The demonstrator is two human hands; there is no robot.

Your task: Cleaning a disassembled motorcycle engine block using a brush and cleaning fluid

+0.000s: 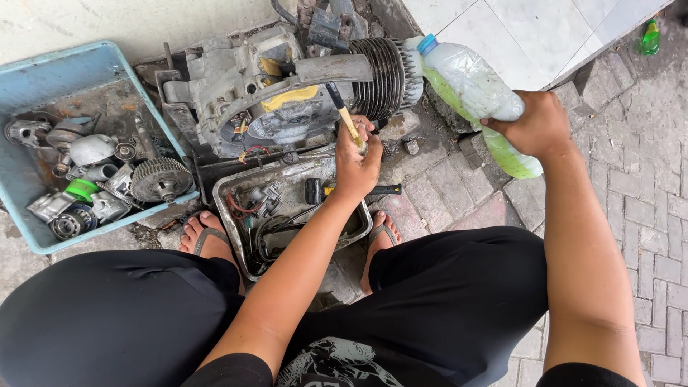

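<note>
Two hands busy over an engine block (287,86) lying on the paved ground. Left hand (356,161) is closed round a small brush (344,115), bristle end up against the block's side, prob. so it reaches the grime near the finned cylinder (380,68). Right hand (537,125) is clamped on a plastic bottle (473,89) w/ greenish liquid, tipped cap-first toward the fins. Metal tray (229,190) sits betw. the feet, under the work; blue bin (43,79) of parts to the left.
</note>
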